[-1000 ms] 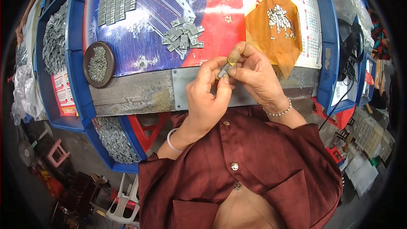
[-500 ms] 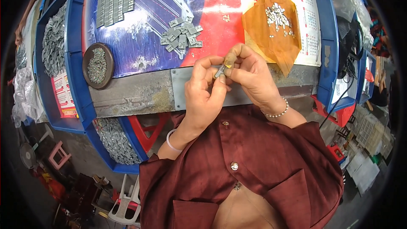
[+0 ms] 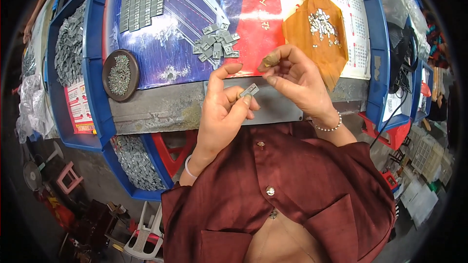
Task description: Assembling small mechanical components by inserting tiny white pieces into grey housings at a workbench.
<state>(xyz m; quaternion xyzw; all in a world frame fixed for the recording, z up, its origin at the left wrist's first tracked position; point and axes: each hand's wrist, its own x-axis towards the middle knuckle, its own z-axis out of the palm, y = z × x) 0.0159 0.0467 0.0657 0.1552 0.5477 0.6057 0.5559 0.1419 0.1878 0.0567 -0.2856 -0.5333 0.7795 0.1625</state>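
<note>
Over the bench's front edge, your left hand point(image 3: 225, 104) pinched a small grey plate point(image 3: 249, 90) & your right hand point(image 3: 297, 79) pinched a tiny brass bit point(image 3: 269, 61). Parts were apart; next you'd prob. need to line them up.

Evenly and brightly lit from above, daylight-soft, with no harsh glare. Only faint, short shadows under the left hand point(image 3: 225, 109) and right hand point(image 3: 297, 80) on the grey tabletop point(image 3: 161, 109). Sharp and well focused around the tabletop's middle; strongly bowed away from it, straight edges curving. Darkening beyond it into a black circular rim. Dimmer and murkier below the tabletop, near the floor.
</note>
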